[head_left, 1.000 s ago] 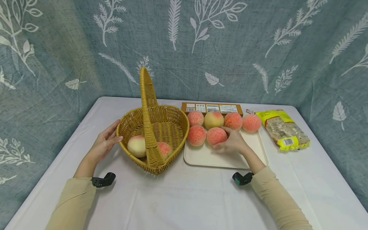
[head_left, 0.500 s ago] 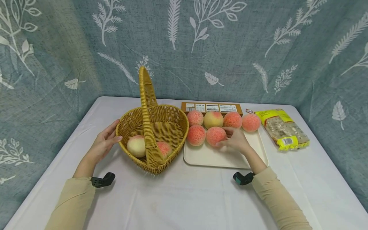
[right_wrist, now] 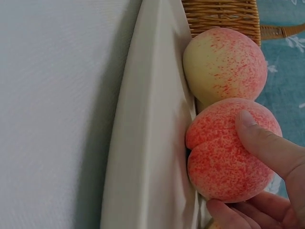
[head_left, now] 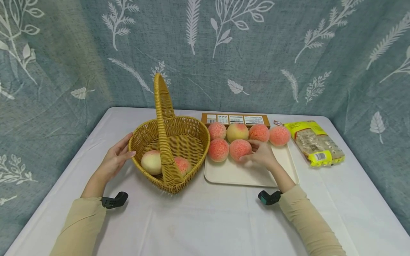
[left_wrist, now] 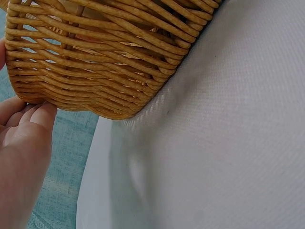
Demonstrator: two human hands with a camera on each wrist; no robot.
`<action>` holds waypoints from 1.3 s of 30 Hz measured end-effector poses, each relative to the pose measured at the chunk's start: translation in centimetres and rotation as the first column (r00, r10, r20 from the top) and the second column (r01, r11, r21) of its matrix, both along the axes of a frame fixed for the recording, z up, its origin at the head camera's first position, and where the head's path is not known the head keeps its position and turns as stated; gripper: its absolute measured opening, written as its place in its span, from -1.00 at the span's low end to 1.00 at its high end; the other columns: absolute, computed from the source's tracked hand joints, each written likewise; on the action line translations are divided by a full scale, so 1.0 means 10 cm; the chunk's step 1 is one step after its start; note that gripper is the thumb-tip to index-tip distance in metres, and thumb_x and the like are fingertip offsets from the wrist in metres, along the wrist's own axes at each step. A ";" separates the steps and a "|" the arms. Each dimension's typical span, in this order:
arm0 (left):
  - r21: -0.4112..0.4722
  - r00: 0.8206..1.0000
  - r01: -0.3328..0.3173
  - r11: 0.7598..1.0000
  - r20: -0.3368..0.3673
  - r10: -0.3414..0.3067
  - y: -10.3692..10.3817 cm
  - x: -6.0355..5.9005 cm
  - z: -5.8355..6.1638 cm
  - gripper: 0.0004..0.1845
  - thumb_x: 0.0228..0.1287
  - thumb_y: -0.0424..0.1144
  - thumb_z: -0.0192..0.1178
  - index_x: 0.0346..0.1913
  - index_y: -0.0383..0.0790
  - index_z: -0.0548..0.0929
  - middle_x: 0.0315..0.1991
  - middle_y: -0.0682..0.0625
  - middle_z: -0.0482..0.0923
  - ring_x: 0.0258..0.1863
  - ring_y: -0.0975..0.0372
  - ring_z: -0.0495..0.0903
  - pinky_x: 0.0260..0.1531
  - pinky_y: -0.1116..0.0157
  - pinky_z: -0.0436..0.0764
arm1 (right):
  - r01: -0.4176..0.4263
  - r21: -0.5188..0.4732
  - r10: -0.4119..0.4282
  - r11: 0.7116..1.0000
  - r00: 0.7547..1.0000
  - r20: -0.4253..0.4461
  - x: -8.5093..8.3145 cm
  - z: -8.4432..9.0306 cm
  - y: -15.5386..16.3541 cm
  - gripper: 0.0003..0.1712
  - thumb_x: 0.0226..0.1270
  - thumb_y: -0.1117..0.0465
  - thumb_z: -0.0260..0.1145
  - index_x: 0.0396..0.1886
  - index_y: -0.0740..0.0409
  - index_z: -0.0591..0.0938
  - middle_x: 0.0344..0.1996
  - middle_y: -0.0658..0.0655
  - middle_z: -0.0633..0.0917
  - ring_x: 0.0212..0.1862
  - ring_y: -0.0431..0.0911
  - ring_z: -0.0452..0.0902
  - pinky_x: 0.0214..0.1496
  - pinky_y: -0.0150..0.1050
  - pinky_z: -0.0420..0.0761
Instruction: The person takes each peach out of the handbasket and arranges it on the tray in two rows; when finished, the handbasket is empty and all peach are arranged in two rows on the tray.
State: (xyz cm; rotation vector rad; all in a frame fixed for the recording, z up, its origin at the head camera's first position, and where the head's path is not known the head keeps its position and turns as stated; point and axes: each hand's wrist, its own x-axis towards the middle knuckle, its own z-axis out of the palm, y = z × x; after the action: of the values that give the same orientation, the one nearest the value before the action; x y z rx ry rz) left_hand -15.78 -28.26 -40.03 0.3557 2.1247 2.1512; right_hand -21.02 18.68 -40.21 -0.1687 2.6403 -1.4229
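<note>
On the left of the table stands a tilted-looking wicker basket [head_left: 189,142] with a tall arched handle. Two peaches lie in it, a pale one [head_left: 151,163] and a pinker one [head_left: 182,166] partly behind the handle. My left hand [head_left: 112,160] holds the basket's left side, thumb and fingers against the weave [left_wrist: 86,71]. Over the cream tray [head_left: 237,177], my right hand [head_left: 264,156] grips a pink peach [head_left: 239,150] from its right side. The right wrist view shows the thumb on top of this peach [right_wrist: 224,157] and fingers beneath. Another peach [head_left: 219,150] sits close beside it.
Behind, a row of peaches [head_left: 237,133] fills the tray's back edge. A brown box [head_left: 235,118] lies beyond them. To the right is a yellow bag [head_left: 315,142] of food, with a small red-and-white packet [head_left: 277,123] near its corner.
My right hand has shifted slightly around the pink peach and its fingers sit closer on it. The left hand and basket look the same.
</note>
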 end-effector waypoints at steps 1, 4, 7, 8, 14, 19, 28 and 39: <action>0.000 1.000 0.000 1.000 0.000 0.000 0.00 0.00 0.00 -0.19 0.36 -0.55 -0.03 0.50 -0.47 -0.27 0.52 -0.32 -0.41 0.52 0.00 -0.28 0.34 0.49 0.16 | -0.004 0.004 0.004 1.000 1.000 0.000 0.00 0.00 0.00 -0.17 0.01 0.37 0.53 0.28 0.53 0.39 0.21 0.48 0.47 0.24 0.27 0.43 0.27 0.01 0.46; -0.004 1.000 -0.002 1.000 0.005 0.002 -0.01 0.01 0.01 -0.19 0.36 -0.55 -0.04 0.50 -0.46 -0.28 0.52 -0.32 -0.42 0.52 0.00 -0.28 0.34 0.48 0.16 | -0.028 0.028 0.028 0.999 1.000 0.002 0.01 0.02 0.00 -0.15 0.02 0.35 0.53 0.30 0.54 0.36 0.23 0.49 0.45 0.25 0.28 0.41 0.28 0.01 0.44; -0.008 1.000 -0.002 1.000 0.011 0.002 -0.01 0.01 0.01 -0.19 0.36 -0.54 -0.03 0.50 -0.45 -0.28 0.53 -0.30 -0.42 0.52 0.01 -0.29 0.34 0.48 0.15 | -0.056 0.047 0.056 0.997 0.998 0.005 0.01 0.07 0.02 -0.12 0.06 0.33 0.51 0.33 0.54 0.32 0.27 0.48 0.41 0.29 0.28 0.37 0.30 0.02 0.42; -0.008 1.000 -0.001 1.000 0.011 0.001 0.00 0.01 0.02 -0.19 0.37 -0.54 -0.03 0.50 -0.45 -0.28 0.53 -0.30 -0.42 0.52 0.01 -0.29 0.35 0.48 0.14 | -0.057 0.046 0.057 0.997 0.998 0.005 0.01 0.09 0.02 -0.12 0.07 0.33 0.50 0.34 0.53 0.31 0.29 0.47 0.39 0.30 0.28 0.35 0.31 0.02 0.41; -0.006 1.000 0.005 1.000 0.008 -0.004 0.00 0.01 0.02 -0.19 0.38 -0.53 -0.02 0.50 -0.46 -0.28 0.53 -0.30 -0.42 0.52 0.00 -0.29 0.33 0.50 0.16 | -0.015 0.023 0.015 1.000 1.000 -0.008 0.01 0.27 -0.01 -0.12 0.15 0.29 0.46 0.40 0.47 0.27 0.33 0.41 0.37 0.35 0.22 0.31 0.33 -0.03 0.40; -0.006 1.000 0.004 1.000 0.008 -0.004 0.00 0.01 0.03 -0.18 0.37 -0.52 -0.01 0.50 -0.46 -0.28 0.53 -0.31 -0.42 0.52 0.00 -0.29 0.34 0.49 0.15 | -0.064 -0.083 0.058 0.994 0.996 -0.073 0.06 0.44 -0.13 -0.17 0.21 0.30 0.42 0.42 0.43 0.26 0.36 0.40 0.34 0.36 0.22 0.28 0.35 -0.03 0.37; -0.014 1.000 -0.001 1.000 0.020 0.002 0.00 0.01 0.04 -0.18 0.36 -0.55 -0.03 0.50 -0.45 -0.29 0.53 -0.31 -0.42 0.51 -0.02 -0.30 0.36 0.46 0.12 | -0.300 -0.157 0.286 0.941 0.952 -0.105 0.07 0.65 -0.64 -0.20 0.20 0.34 0.42 0.40 0.43 0.29 0.36 0.38 0.35 0.37 0.19 0.28 0.36 -0.04 0.36; -0.009 1.000 -0.013 1.000 0.025 0.014 0.00 0.01 0.04 -0.18 0.34 -0.58 -0.05 0.51 -0.44 -0.28 0.53 -0.31 -0.41 0.51 -0.06 -0.31 0.37 0.44 0.12 | -0.517 -0.043 0.516 0.855 0.856 -0.013 -0.08 0.80 -1.31 -0.19 0.22 0.18 0.43 0.42 0.27 0.34 0.34 0.24 0.43 0.33 0.03 0.37 0.30 -0.22 0.43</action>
State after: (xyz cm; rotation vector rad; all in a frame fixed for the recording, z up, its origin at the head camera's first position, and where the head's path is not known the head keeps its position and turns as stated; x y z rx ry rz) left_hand -15.68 -28.28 -39.64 0.3131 2.1292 2.1408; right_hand -21.83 5.55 -32.17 -0.8171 2.3000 -1.2820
